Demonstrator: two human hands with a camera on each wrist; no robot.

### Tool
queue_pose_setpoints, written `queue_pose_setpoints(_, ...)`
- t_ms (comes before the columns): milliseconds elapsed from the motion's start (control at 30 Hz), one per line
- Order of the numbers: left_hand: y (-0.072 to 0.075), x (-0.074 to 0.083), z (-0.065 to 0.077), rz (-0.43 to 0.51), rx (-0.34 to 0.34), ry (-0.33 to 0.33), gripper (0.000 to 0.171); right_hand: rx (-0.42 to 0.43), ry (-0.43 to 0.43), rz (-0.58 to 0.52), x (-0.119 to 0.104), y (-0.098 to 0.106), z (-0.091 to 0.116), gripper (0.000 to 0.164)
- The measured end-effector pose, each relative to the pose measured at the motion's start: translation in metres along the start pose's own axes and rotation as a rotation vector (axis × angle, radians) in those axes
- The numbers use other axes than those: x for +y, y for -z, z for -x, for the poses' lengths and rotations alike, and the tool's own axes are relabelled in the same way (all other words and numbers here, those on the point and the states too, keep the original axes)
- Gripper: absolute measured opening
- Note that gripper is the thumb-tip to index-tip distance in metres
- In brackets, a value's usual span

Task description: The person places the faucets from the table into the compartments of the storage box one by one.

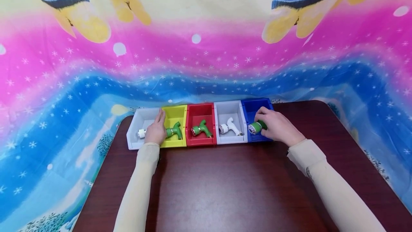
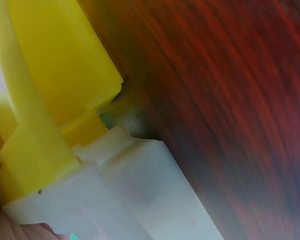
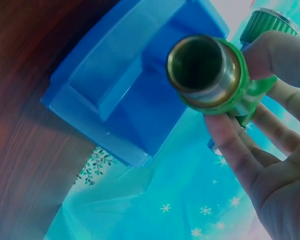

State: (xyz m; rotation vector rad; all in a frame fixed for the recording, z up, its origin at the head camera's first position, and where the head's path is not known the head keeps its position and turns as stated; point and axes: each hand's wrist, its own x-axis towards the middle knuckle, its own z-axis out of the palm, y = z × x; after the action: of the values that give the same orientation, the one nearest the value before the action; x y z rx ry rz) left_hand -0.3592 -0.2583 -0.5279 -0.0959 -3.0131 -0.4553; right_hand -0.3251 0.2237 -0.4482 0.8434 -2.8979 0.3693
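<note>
My right hand (image 1: pixel 278 124) grips a green faucet (image 1: pixel 256 127) over the blue bin (image 1: pixel 252 109). In the right wrist view, thumb and fingers wrap the faucet's green body (image 3: pixel 242 95), with its round metal opening facing the camera. My left hand (image 1: pixel 156 130) rests, fingers stretched forward, on the shared rim of the left white bin (image 1: pixel 131 139) and the yellow bin (image 1: pixel 175 111). It partly covers a faucet with a white knob (image 1: pixel 141 133) and a green faucet (image 1: pixel 175 130). Only bits of that hand (image 2: pixel 25 231) show in the left wrist view, against the bins' joined edges.
Between these stand a red bin (image 1: pixel 200 110) holding a green faucet (image 1: pixel 202 129) and another white bin (image 1: pixel 229 108) with a white faucet (image 1: pixel 230 127). The row sits along the back of the dark wooden table (image 1: pixel 219 185), before a patterned cloth (image 1: pixel 199 60).
</note>
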Motion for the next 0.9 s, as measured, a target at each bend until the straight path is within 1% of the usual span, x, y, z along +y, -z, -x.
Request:
queue_pose_setpoints(367,0.001,0.0,-0.001,-0.002,0.001,-0.013,0.08,0.031,-0.008,0.041,0.008,0.003,-0.014,0.032)
queue_pose_setpoints(700,0.002,0.001,0.001,-0.002,0.005,-0.007,0.078,0.065,0.016,0.063,0.015,0.001,-0.022,0.033)
queue_pose_setpoints(900,0.001,0.0,0.0,0.001,0.006,-0.016,0.079,0.083,0.002,0.067,0.014,0.0,-0.027,0.039)
